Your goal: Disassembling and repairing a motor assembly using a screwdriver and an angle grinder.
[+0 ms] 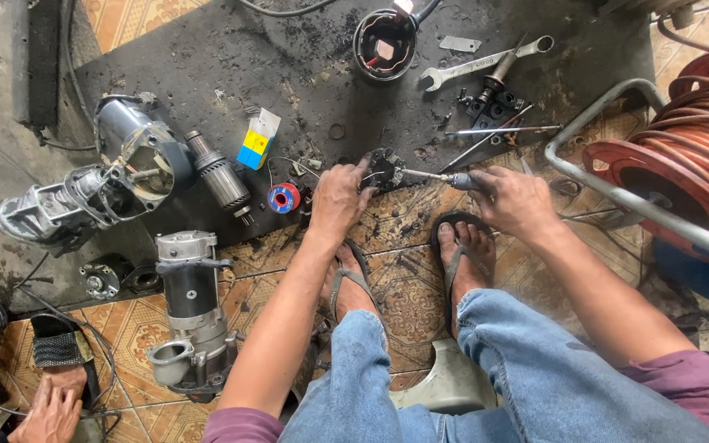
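We record a screwdriver (441, 177) held in our right hand (512, 199), which is closed around its grey handle. Its long axis lies nearly level across the view, the thin shaft pointing left, with the tip meeting a small round brush-holder plate (386, 169). Our left hand (340, 199) pinches that plate at its left edge, fingers curled on it. The plate sits low on a dark, greasy mat (231, 66) spread on the tiled floor (408, 287), just beyond our two sandalled feet (463, 246).

Close about the work:
- a red spool of solder wire (284, 198), just left of our left hand;
- an armature (219, 174) lying slantwise left of the spool;
- a small yellow and blue box (258, 141) above the spool;
- thin metal rods (498, 130) lying above the screwdriver, near a black bracket (492, 107);
- a combination spanner (486, 61) and a round motor casing (384, 43) at the far edge of the mat.

Further off: two starter housings (92, 184) at the left, an upright starter motor (193, 308) at the lower left, and a red hose reel (691, 156) with its grey tube frame (617, 193) close on the right, hemming the right forearm.

Another person's hand (47, 410) shows in the lower left corner, well apart.

Open room lies on the bare mat above the plate and on the tiles between the feet.
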